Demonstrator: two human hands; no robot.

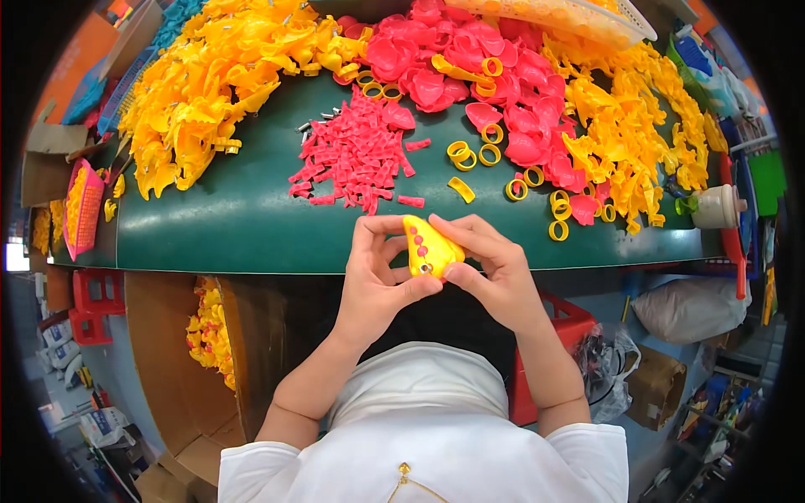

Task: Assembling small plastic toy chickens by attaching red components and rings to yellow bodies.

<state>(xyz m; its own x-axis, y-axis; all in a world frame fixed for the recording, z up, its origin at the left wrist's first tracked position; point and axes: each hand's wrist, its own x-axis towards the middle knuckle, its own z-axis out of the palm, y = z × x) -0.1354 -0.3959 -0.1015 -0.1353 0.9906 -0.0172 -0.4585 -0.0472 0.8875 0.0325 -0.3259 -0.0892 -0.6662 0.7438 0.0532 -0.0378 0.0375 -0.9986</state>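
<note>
Just past the table's near edge, both my hands hold a yellow plastic toy piece (pixel 436 240), tapered at its top, with a row of small red dots and a small dark round spot near its lower end. My left hand (pixel 369 272) grips its left side, thumb at the bottom and fingers curled behind. On the other side my right hand (pixel 499 268) pinches it between thumb and fingers. Farther in on the table lies a pile of small red plastic pieces (pixel 356 155), with yellow rings (pixel 490 154) scattered to its right.
The green table (pixel 243 226) carries heaps of yellow plastic parts (pixel 201 92) at left, more yellow parts (pixel 646 101) at right, and red cup-like parts (pixel 436 59) between. A cardboard box (pixel 172 360) with yellow pieces stands below left. A red stool (pixel 524 381) is beside me.
</note>
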